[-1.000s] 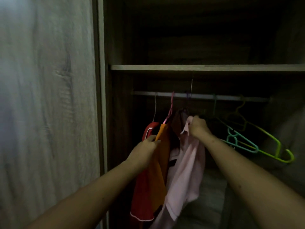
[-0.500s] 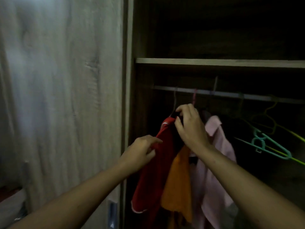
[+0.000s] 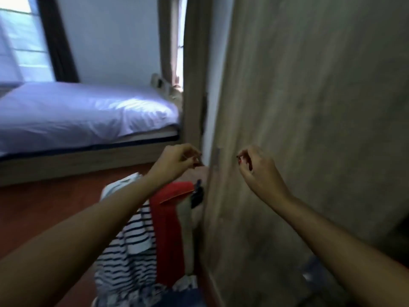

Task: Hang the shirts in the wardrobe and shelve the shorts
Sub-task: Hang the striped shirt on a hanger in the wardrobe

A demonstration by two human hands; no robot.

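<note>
Head view: your left hand point(image 3: 177, 162) up beside edge of wardrobe door point(image 3: 309, 129), fingers loosely curled, holding nothing. Your right hand point(image 3: 259, 171) in front of door, fingers loosely curled, also holding nothing. Below left forearm: striped shirt point(image 3: 130, 240), with red garment point(image 3: 168, 229) touching its right side. Bed point(image 3: 77, 111) far left.
</note>
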